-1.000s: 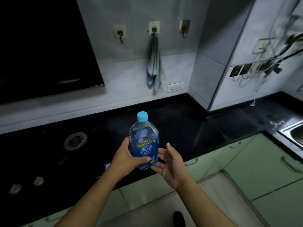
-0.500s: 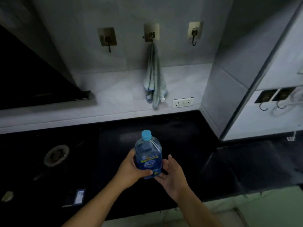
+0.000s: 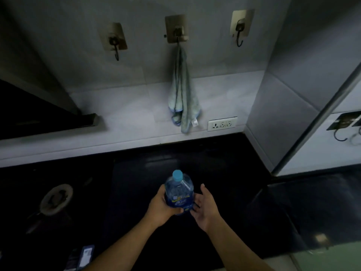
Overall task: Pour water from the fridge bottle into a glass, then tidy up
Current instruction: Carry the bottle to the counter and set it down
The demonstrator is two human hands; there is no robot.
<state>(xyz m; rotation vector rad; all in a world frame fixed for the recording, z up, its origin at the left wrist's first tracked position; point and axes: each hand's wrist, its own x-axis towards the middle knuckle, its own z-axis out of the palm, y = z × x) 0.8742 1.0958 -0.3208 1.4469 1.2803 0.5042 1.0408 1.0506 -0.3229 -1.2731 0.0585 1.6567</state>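
A clear plastic water bottle (image 3: 178,189) with a light blue cap and a blue label stands upright over the black countertop (image 3: 214,169). My left hand (image 3: 163,205) grips its lower body from the left, fingers curled round the label. To the bottle's right my right hand (image 3: 206,205) is spread with relaxed fingers, its fingertips at the bottle's base. No glass is in view.
A gas burner (image 3: 56,198) sits on the dark hob at the left. A pale towel (image 3: 182,94) hangs from the middle wall hook above a socket (image 3: 222,123). A small blue packet (image 3: 84,259) lies near the counter's front edge. A grey pillar (image 3: 283,94) stands at the right.
The view has closed in on the counter and wall. The bottle, still in my left hand, has moved forward and lower over the black countertop, with my right hand staying beside it.
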